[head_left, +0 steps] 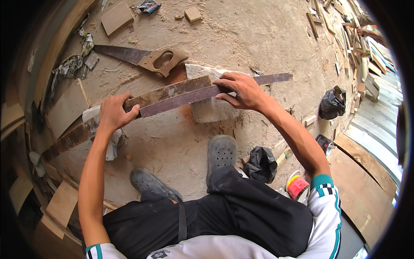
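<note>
A long weathered wooden plank (172, 92) lies across two pale blocks, with a thinner purplish-brown strip (177, 103) along its near edge. My left hand (115, 112) is closed over the plank, its thumb at the strip's left end. Towards the plank's right end, my right hand (240, 90) grips the strip, fingertips close to the plank. The strip runs on past that hand to the right. Under the right part sits one whitish block (215, 111); the other block (91, 115) is partly hidden by my left hand. Beyond the plank lies a handsaw (148, 60) with a wooden handle.
Wood offcuts (117, 18) and crumpled paper (71, 67) lie on the dusty ground. Black plastic bags (260, 165) and a red-and-yellow container (297, 186) are near my right leg. Scrap wood is piled at far right, where another person's hand (366, 33) shows.
</note>
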A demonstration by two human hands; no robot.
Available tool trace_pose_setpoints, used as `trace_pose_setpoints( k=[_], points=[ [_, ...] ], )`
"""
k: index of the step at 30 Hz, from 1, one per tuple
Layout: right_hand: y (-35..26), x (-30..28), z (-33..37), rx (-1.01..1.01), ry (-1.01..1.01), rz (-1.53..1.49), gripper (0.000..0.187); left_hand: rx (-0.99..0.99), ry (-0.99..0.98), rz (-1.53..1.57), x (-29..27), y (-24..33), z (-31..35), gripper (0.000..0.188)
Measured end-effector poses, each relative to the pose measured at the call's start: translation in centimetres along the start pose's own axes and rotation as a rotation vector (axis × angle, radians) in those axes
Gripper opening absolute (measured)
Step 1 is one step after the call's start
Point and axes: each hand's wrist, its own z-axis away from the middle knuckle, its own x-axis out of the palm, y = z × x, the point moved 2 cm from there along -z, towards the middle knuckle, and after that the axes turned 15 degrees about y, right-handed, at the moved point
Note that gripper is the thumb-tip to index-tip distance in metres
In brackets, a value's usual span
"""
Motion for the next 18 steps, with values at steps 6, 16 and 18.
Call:
trace_pose_setpoints(
  k=[6,16,18],
  points=[
    [0.1,0.0,-0.2,0.016,-0.036,0.015,0.042,-0.009,0.0,0.005,0.1,0.0,-0.1,0.042],
    [0.2,-0.5,-1.1,0.207,-0.159,-0.066,0.045,-0.006,0.013,0.038,0.2,-0.3,0.1,0.042],
    [0.0,-0.7,-1.2,0.229,-0.169,-0.073,0.045,0.004,0.001,0.008,0.2,-0.4,0.0,0.042]
  ],
)
